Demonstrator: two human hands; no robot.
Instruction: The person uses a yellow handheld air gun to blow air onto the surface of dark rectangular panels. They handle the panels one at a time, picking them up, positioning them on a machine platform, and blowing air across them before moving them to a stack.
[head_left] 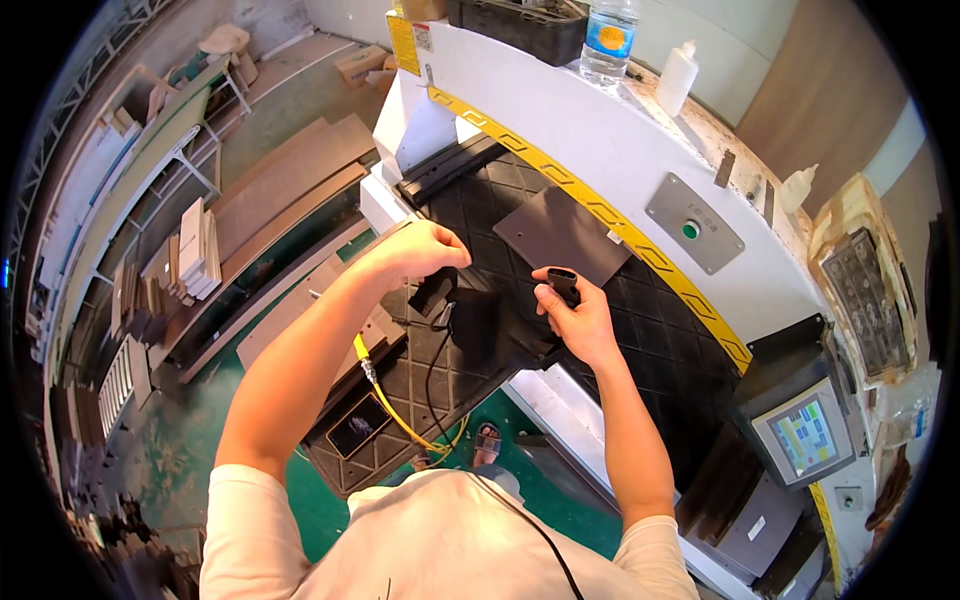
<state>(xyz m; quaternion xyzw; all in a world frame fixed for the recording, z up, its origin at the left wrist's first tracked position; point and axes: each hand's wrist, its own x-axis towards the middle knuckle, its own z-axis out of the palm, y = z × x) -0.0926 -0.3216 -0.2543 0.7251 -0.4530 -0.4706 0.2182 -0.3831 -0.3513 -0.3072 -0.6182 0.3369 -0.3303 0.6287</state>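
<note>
Fingers of the right hand (582, 322) are curled around a small black piece (564, 285), thumb against its near side, with little gap left. Those of the left hand (428, 250) are bent inward, tips close together, just above a dark block (435, 290); whether they pinch or touch anything, I cannot tell.

The small black piece is raised over the black worktop (475, 205), near the close edge of a brown panel (560, 235). A thin black cord (431, 378) runs from beside the dark block toward the person, close to a yellow cable (392, 408) and a phone (357, 425).

My reading is that the step in hand is two-handed handling of these small black parts. A next move would call for a steady right grip, a clearer left hold, and care not to snag the cord.
</note>
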